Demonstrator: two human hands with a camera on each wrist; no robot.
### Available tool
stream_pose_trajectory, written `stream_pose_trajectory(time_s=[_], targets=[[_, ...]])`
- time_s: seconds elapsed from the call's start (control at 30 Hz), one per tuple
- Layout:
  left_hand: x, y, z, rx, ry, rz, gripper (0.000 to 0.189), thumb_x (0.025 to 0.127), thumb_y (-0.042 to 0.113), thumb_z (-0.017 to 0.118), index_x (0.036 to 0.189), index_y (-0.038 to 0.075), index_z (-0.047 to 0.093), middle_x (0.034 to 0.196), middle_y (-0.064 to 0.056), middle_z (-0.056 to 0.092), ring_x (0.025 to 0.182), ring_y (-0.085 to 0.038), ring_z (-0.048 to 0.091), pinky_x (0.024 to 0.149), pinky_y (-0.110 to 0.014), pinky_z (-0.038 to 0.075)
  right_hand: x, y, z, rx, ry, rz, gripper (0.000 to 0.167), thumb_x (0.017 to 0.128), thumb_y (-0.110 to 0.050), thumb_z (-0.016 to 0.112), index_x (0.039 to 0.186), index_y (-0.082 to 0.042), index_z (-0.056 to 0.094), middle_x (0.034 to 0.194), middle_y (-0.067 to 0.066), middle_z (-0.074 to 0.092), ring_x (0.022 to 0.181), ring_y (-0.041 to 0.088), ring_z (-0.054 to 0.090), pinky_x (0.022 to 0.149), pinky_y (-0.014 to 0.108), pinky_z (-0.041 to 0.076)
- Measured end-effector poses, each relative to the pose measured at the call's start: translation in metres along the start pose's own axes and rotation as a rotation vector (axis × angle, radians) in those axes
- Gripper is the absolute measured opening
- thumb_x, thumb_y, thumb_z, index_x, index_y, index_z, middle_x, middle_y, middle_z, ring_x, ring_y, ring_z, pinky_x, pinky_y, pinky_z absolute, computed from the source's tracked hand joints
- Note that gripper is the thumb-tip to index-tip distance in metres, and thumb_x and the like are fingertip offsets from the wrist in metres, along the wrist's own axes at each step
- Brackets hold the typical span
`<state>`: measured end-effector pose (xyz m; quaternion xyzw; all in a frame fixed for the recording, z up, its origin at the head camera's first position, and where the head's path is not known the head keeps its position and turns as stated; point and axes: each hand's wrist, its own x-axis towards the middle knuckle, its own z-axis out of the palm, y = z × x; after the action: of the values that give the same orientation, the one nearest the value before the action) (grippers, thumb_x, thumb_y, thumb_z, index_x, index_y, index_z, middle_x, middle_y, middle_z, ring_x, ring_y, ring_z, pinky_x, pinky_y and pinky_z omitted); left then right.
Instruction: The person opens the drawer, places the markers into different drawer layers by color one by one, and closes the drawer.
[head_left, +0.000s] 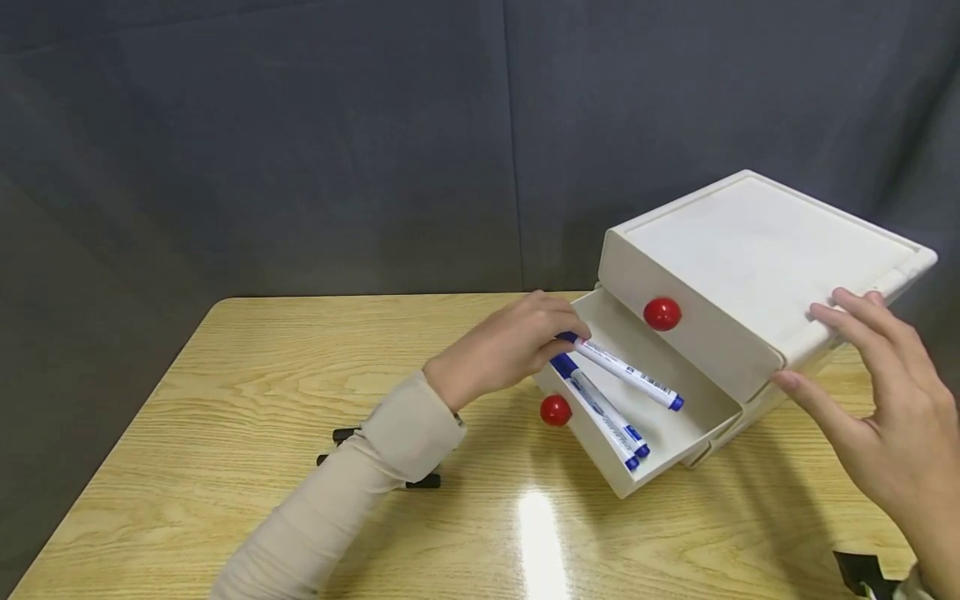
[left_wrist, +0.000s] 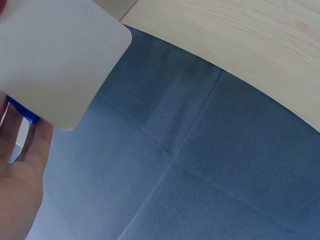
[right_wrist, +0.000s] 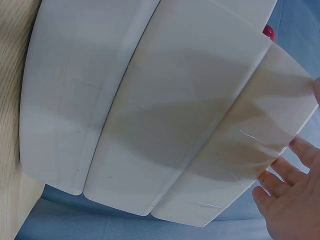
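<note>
My left hand [head_left: 517, 337] pinches a blue whiteboard marker [head_left: 622, 371] by its capped end, the marker slanting over the pulled-out drawer [head_left: 697, 383]. Two more blue whiteboard markers [head_left: 596, 408] lie in that drawer along its front wall. In the left wrist view the marker's blue cap [left_wrist: 24, 111] shows between the fingers. The drawer belongs to a white drawer unit [head_left: 772, 242] with red round knobs. My right hand [head_left: 885, 400] touches the unit's right top edge, fingers spread and mostly straight; in the right wrist view its fingertips rest along the rim.
Several black-capped markers [head_left: 423, 481] lie on the wooden table [head_left: 262, 375], partly covered by my left forearm. A black object [head_left: 862, 571] sits at the lower right. Behind the table hangs a dark grey curtain [head_left: 337, 167].
</note>
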<state>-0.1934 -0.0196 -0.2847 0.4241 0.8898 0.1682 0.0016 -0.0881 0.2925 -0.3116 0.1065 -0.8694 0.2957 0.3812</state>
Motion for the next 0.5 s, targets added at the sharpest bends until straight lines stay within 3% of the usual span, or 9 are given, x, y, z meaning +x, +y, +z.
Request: stream_pose_trajectory(time_s=[0.23, 0.5], targets=[[0.007, 0.001, 0.005, 0.031, -0.030, 0.002, 0.029, 0.094, 0.012, 0.068, 0.123, 0.014, 0.071, 0.124, 0.001, 0.068, 0.113, -0.014, 0.056, 0.106, -0.024, 0.048, 0.000, -0.001, -0.001, -0.006, -0.001, 0.000, 0.088, 0.079, -0.075, 0.057, 0.132, -0.005, 0.062, 0.148, 0.017, 0.050, 0.149, 0.018, 0.032, 0.120, 0.014, 0.021], [0.013, 0.007, 0.010, 0.047, -0.069, 0.031, 0.026, 0.093, 0.014, 0.069, 0.119, 0.015, 0.073, 0.121, 0.003, 0.069, 0.109, -0.014, 0.055, 0.099, -0.021, 0.048, 0.000, -0.001, -0.001, -0.002, 0.001, -0.001, 0.088, 0.079, -0.075, 0.057, 0.132, -0.004, 0.062, 0.148, 0.017, 0.051, 0.149, 0.016, 0.032, 0.120, 0.015, 0.021]])
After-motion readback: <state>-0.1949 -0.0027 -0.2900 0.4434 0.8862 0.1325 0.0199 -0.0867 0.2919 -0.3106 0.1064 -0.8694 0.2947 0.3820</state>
